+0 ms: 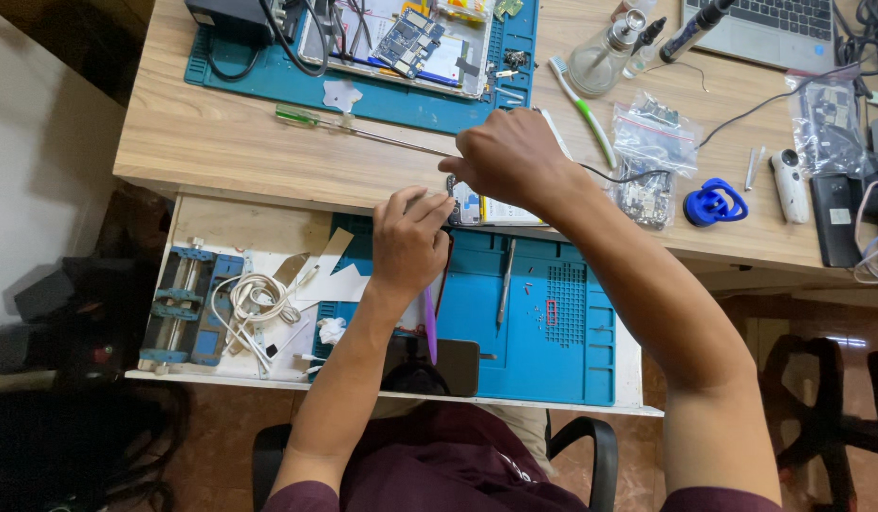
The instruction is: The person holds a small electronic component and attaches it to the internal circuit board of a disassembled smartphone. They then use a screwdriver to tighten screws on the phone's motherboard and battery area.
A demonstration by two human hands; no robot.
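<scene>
I see the wooden surface [221, 133] and its pull-out shelf with a blue work mat [553, 351] first. At the shelf's back edge lies a small opened phone [481, 207], partly hidden. My left hand [408, 245] presses on its near end, fingers curled; my right hand [510, 156] is closed over its top (whether it pinches a tool I cannot tell). The device looks light, stiff and fragile; I'd hold it by the edges. Tweezers [505, 282] lie just beside it.

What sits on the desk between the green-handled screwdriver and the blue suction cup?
In the head view, the right hand over a small opened device, then clear bags of parts.
</scene>
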